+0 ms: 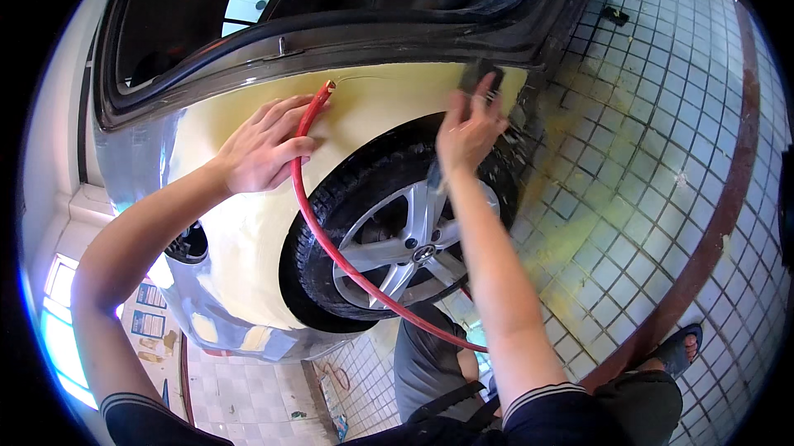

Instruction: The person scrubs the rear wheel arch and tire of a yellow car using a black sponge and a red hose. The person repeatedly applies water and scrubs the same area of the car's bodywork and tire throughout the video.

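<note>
My left hand [267, 151] grips a red hose [301, 188] and rests near the car's rear quarter panel [229, 247], which is coated pale yellow. A thin stream of water runs from the hose end [329, 85] along the panel towards the right. Above the wheel arch, my right hand [469, 132] presses a dark block, perhaps a sanding block [474, 77], on the panel near its door-side end. Both are blurred. Drops spray off beside that hand. Below the arch, the tyre [322, 210] and silver alloy wheel [397, 278] are partly covered by my right forearm and the hose.
The door opening [397, 36] runs along the panel's upper edge, with a metal striker [282, 47] on it. A round recess [188, 244] lies left of the wheel. White floor tiles [620, 210] carry yellow, wet-looking residue. The hose passes over the wheel towards my right arm.
</note>
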`<state>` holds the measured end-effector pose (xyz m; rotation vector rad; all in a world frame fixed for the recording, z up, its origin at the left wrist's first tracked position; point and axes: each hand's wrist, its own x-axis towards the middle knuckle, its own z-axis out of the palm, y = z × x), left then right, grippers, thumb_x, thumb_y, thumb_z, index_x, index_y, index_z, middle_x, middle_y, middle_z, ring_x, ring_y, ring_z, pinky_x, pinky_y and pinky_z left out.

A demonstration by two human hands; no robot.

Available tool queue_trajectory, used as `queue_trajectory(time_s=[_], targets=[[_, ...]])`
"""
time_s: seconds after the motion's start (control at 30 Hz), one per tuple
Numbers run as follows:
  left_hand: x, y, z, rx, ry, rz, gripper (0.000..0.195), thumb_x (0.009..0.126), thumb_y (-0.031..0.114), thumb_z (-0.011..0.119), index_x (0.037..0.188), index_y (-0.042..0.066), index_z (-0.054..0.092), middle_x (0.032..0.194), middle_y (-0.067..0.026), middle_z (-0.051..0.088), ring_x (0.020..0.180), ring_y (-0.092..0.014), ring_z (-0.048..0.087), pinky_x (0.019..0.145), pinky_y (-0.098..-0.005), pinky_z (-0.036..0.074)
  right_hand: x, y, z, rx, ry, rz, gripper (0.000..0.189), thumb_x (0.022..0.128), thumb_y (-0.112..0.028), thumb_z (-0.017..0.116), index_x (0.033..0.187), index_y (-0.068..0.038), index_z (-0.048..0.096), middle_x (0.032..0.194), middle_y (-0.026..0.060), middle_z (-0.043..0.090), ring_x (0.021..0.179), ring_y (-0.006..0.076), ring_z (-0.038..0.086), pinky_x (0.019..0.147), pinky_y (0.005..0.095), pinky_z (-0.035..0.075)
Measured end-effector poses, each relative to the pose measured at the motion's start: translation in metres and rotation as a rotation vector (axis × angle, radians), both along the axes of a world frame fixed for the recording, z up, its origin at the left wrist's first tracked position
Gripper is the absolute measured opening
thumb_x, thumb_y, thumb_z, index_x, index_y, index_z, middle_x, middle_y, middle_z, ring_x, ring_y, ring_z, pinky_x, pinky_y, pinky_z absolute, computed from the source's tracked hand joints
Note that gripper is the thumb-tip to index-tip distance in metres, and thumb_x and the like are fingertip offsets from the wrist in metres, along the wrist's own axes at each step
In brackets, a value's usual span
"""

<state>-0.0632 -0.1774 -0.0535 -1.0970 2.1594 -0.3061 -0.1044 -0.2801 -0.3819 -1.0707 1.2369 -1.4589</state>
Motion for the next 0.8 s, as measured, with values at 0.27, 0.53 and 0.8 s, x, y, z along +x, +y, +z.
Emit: queue_trajectory(time_s=[0.27,0.53,0.8], targets=[[0.006,-0.009,-0.005,0.009,0.013,-0.043,0.034,0.097,0.021,0.066,0.124,0.022,0.046,0.149,-0.0253,0.05,0.137,-0.048,0.048,0.107,-0.0571,0.045,0.002,-0.037,0.003,0.137,0.028,-0.068,0.062,0.106,-0.049,0.048,0.159,-0.016,0.044,0.149,0.0343,0.046,0.13,0.0543,0.048,0.109,0.0585,0.039],[-0.001,-0.009,-0.004,0.001,0.019,-0.023,0.032,0.097,0.021,0.065,0.121,0.021,0.045,0.148,-0.0232,0.051,0.135,-0.048,0.048,0.109,-0.0577,0.042,-0.01,-0.092,-0.04,0.292,-0.013,-0.004,0.069,0.103,-0.05,0.053,0.156,-0.007,0.045,0.143,0.031,0.055,0.127,0.0446,0.055,0.115,0.0565,0.031],[-0.002,-0.011,-0.002,0.021,-0.012,0.016,0.027,0.095,0.023,0.067,0.116,0.02,0.05,0.145,-0.0209,0.054,0.134,-0.045,0.05,0.109,-0.0573,0.041,-0.012,-0.044,-0.022,0.135,-0.077,0.041,0.066,0.105,-0.041,0.053,0.16,-0.009,0.039,0.152,0.0327,0.043,0.125,0.0533,0.05,0.108,0.0589,0.042]])
